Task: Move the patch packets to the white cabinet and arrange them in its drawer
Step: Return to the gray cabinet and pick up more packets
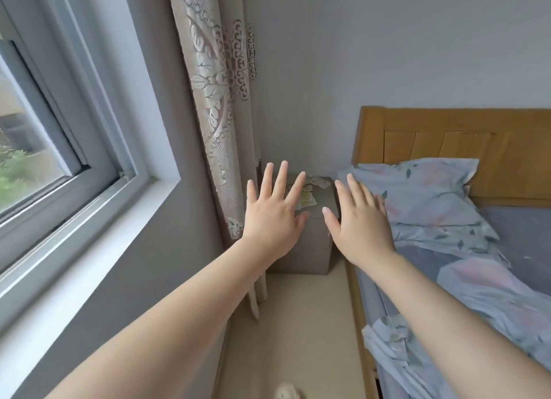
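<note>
The head camera shows both arms stretched toward the corner between the curtain (214, 100) and the bed (521, 234). The left hand (269, 211) and right hand (357, 219) are spread flat with straight fingers, holding nothing. The patch packets (307, 201) lie scattered on top of a small bedside stand (307, 243), toward its back edge and partly behind the left fingers. This looks like the opening reach. The next move calls for lowering both hands and gathering the loose packets into one grip.
</note>
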`<state>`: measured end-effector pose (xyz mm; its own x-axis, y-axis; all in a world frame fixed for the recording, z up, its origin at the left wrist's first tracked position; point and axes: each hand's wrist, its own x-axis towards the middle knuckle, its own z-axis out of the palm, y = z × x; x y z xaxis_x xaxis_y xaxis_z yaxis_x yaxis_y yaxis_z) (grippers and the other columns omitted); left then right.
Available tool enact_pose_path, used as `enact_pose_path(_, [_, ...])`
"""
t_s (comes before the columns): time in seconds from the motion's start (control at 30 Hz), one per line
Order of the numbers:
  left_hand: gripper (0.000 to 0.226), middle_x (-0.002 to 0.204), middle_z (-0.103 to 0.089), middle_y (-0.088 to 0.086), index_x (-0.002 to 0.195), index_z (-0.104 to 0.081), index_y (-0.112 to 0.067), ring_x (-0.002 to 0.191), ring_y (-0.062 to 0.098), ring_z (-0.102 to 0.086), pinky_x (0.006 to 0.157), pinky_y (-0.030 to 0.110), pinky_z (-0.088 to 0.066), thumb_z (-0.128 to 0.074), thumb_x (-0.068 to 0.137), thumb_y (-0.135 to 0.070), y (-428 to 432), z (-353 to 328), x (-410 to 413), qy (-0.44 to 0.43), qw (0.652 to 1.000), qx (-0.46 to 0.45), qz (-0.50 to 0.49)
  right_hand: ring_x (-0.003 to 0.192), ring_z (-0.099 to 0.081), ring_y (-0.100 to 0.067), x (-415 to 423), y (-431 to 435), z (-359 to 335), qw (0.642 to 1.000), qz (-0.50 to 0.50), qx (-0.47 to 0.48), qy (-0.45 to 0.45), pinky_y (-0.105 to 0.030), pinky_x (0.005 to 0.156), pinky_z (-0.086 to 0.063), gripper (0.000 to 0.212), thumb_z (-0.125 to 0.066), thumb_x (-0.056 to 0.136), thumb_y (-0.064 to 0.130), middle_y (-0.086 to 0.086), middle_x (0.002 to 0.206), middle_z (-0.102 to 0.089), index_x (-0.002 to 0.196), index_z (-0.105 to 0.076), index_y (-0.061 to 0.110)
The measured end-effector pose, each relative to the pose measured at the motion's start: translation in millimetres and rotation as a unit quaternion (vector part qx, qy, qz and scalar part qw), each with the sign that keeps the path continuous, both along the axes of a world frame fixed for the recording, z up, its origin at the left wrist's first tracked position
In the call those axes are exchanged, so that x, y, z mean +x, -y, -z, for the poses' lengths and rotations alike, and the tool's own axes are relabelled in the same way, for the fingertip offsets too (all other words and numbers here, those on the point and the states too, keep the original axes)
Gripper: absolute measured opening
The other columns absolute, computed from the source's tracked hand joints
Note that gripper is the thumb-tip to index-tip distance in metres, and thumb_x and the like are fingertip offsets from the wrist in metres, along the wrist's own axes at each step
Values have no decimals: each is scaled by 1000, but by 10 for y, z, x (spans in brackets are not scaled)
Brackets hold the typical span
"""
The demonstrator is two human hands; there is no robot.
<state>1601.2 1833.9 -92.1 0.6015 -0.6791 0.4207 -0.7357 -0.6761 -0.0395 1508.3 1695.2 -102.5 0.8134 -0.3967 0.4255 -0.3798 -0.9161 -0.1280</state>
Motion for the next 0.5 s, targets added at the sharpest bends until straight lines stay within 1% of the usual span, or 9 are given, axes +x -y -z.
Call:
enact_pose_path(0.1, [71, 161, 4, 7, 153, -3, -27, 147, 31, 7, 113, 56, -8, -37, 96, -50, 604, 68, 729, 6, 1000, 9, -1, 146, -14, -25, 701, 616, 103, 999, -12, -21, -36, -48, 116, -13, 63, -28, 98, 50, -7, 159, -13, 150, -22, 16])
enact_pose_path(0.2, [70, 161, 8, 6, 153, 1, -27, 147, 30, 9, 114, 56, -8, -33, 97, -51, 1216, 119, 1489, 1, 1000, 17, -12, 146, -11, -24, 1397, 1242, 75, 996, -13, -50, -68, -47, 116, -11, 63, -25, 98, 51, -7, 160, -9, 151, -18, 17])
enact_pose_path(0.3, [69, 160, 10, 7, 153, 3, -26, 147, 31, 11, 115, 56, -8, -31, 98, -51, 1883, 153, 2161, -21, 999, 20, -13, 146, -12, -25, 2037, 1885, -27, 994, -11, -69, -82, -48, 117, -13, 63, -25, 98, 51, -8, 160, -11, 151, -19, 16])
enact_pose_path(0.4, [69, 160, 13, 7, 152, 7, -26, 146, 31, 12, 115, 55, -7, -28, 98, -52, 2492, 178, 2703, -35, 998, 50, -11, 145, -16, -25, 2541, 2453, -54, 995, 0, -57, -81, -48, 116, -14, 63, -28, 98, 49, -9, 159, -15, 150, -23, 15])
enact_pose_path(0.5, [70, 160, 13, 7, 152, 9, -27, 146, 31, 13, 115, 56, -6, -29, 98, -52, 2977, 276, 3221, -46, 997, 59, -16, 145, -14, -24, 2987, 2964, 35, 995, 1, -39, -87, -47, 117, -12, 62, -27, 98, 49, -8, 159, -14, 150, -23, 15])
